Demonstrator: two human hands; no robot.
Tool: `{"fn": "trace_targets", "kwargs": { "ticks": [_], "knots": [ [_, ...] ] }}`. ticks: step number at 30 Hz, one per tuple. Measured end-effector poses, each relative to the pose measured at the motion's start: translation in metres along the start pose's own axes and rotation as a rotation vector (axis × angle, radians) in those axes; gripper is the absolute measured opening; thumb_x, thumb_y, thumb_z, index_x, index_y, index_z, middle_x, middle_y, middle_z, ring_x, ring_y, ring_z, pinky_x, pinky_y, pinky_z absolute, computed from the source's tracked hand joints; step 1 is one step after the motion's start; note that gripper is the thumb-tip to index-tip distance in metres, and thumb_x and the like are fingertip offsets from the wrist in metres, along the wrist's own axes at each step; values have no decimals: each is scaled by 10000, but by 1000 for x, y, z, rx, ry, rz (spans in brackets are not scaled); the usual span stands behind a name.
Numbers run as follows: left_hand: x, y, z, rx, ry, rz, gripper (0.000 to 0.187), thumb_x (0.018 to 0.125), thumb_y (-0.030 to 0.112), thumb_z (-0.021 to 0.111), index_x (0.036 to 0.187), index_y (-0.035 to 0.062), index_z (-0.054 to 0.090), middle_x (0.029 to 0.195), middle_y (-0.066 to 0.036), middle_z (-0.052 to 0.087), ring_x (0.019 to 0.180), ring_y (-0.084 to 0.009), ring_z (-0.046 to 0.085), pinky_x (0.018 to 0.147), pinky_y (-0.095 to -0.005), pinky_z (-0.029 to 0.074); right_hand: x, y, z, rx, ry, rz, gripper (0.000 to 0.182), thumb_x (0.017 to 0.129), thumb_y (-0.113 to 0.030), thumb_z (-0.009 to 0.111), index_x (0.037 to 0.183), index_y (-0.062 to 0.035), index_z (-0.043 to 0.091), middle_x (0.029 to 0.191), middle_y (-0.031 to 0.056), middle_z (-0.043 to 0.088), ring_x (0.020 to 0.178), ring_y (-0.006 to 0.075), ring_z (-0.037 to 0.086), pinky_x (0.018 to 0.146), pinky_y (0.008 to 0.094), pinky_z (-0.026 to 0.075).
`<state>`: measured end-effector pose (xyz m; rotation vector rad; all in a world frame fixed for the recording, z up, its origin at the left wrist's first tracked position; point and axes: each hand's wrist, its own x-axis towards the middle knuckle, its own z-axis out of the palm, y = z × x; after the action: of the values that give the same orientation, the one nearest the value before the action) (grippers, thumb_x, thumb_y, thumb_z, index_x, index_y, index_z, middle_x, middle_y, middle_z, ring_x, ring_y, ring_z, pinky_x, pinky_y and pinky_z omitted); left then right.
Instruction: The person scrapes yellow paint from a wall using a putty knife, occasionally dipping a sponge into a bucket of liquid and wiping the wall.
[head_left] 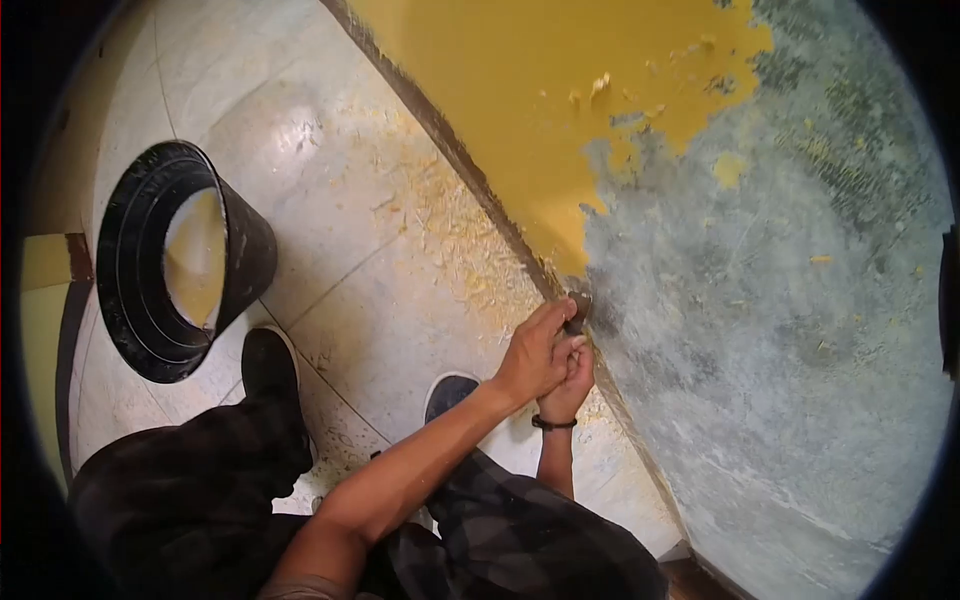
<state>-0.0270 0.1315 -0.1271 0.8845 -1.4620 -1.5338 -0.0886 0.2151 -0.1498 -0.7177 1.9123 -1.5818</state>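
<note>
At nine o'clock a black bucket (185, 262) stands on the tiled floor (330, 180), well apart from the work. Yellow paint flakes (455, 235) litter the tiles along the wall's base. Near centre, the left hand (532, 352) and right hand (568, 385) clench together around a small scraper (577, 312), pressing it against the wall (760, 330) where yellow paint (530, 110) meets bare grey plaster.

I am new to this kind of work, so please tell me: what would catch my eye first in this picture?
First, the wall on the right: yellow paint remains on its upper part, while the rest is scraped to bare grey. At its foot, the left hand and right hand together hold a small tool against it. A black bucket stands at left on the flake-strewn tiled floor.
</note>
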Motion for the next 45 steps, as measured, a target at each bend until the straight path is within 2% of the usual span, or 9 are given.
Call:
{"fn": "trace_targets", "kwargs": {
  "ticks": [11,14,18,24,29,31,34,37,45],
  "knots": [
    [2,7,-9,-13,6,-159,397,762,1,604,1145,-62,524,1143,-263,555,1091,-406,543,931,-386,454,3,0,9,-200,-89,-64,222,966,-116,470,1145,11,507,1121,96,593,984,153,581,865,281,475],
    [-9,-3,3,12,7,-14,385,771,5,599,1143,-56,525,1103,-257,564,1024,-403,566,871,-386,475,-4,-10,19,251,80,127,163,953,-76,485,1094,4,506,1033,60,585,920,103,550,800,247,458],
    [-6,-11,5,7,52,-13,407,767,-3,587,1165,-42,517,1100,-243,573,1000,-387,584,853,-385,485,2,2,2,-233,-48,-180,160,947,-96,504,1077,-2,511,1068,80,598,937,126,581,802,258,484],
    [1,-8,0,-12,75,49,389,760,-21,551,1148,-42,520,1023,-238,580,931,-396,590,787,-388,493,13,-1,17,278,71,101,220,924,-48,499,1138,3,494,1093,87,591,1032,150,561,855,265,476],
    [-1,-13,-8,-9,21,-98,385,789,11,559,1167,-51,517,1099,-231,577,1027,-379,573,882,-376,471,-17,22,5,-124,11,-47,216,962,-111,442,1144,-9,500,1100,79,584,983,151,567,848,277,471],
    [-9,-5,-4,7,-21,-29,393,789,13,566,1173,-54,515,1157,-238,561,1087,-383,552,929,-361,457,-9,0,19,504,163,220,164,935,-73,508,1079,1,534,1064,75,597,963,137,571,842,281,471],
    [-3,-2,-1,17,-60,-21,404,780,-1,572,1176,-58,512,1177,-249,549,1120,-396,531,946,-366,452,-4,-12,12,25,28,49,151,962,-134,500,1037,-7,532,1053,71,596,920,123,578,803,253,477],
    [-5,1,2,13,52,-1,390,803,0,567,1185,-55,510,1026,-201,574,886,-315,607,744,-322,498,-4,-11,12,20,42,39,152,964,-148,507,1031,-13,530,975,38,591,841,86,559,744,232,470],
    [-6,-6,5,45,74,8,398,805,-10,578,1195,-50,508,1023,-197,571,831,-293,605,738,-316,498,2,-7,5,-92,-40,-4,156,953,-147,530,1034,-13,533,952,18,584,831,81,547,732,228,466]
  ]
}}
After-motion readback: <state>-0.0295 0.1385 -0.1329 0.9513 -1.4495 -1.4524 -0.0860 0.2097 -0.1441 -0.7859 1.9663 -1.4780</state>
